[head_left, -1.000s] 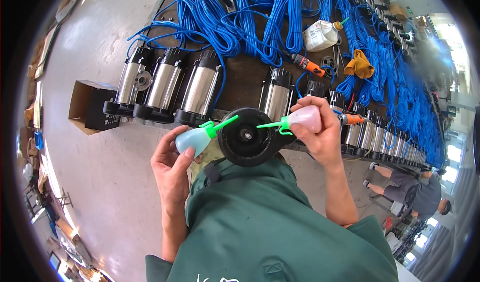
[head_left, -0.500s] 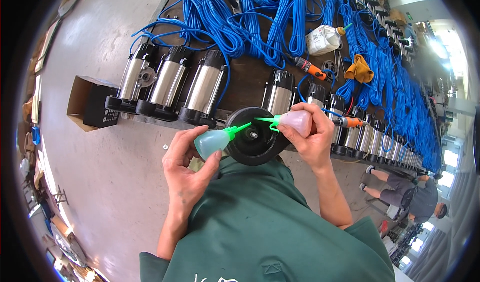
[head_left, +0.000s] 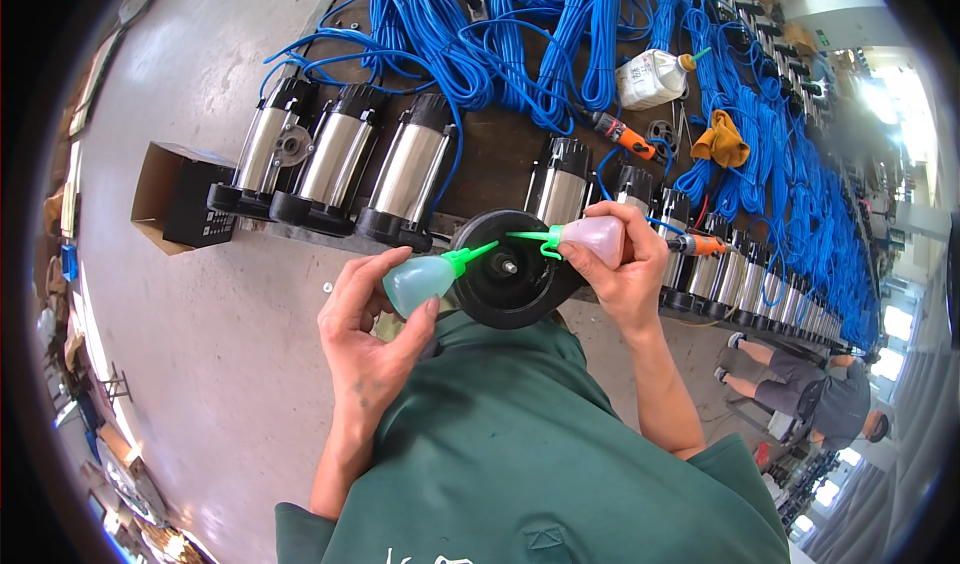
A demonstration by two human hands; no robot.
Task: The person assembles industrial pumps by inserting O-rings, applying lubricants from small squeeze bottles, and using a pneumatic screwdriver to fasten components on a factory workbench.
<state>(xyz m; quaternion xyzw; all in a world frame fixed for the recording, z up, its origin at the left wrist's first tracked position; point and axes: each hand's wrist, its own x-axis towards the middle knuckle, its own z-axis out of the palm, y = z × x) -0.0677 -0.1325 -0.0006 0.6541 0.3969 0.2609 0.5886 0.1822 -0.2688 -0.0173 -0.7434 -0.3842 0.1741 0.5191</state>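
Observation:
My left hand (head_left: 368, 336) grips a squeeze bottle of bluish-green liquid (head_left: 415, 284) with a green nozzle, between thumb and fingers. A second squeeze bottle, holding pinkish liquid (head_left: 594, 240) and also green-tipped, is gripped in my right hand (head_left: 632, 276). Both nozzles point into the round black open end of a pump (head_left: 468, 299), where a small metal shaft (head_left: 509, 266) shows at the centre. The tips lie over the black cavity; whether they touch its inside I cannot tell. That pump end sits at the bench's front edge, right before me.
Steel-bodied pumps (head_left: 406, 179) line the bench edge on both sides. Behind them lie bundled blue cables (head_left: 440, 34), a white jug (head_left: 652, 79), an orange power tool (head_left: 625, 136) and a yellow cloth (head_left: 720, 139). A cardboard box (head_left: 180, 199) stands at left. Another person (head_left: 825, 399) is at far right.
The left bottle has shifted slightly left and up, its tip a little farther from the right one. My right hand keeps nearly the same place.

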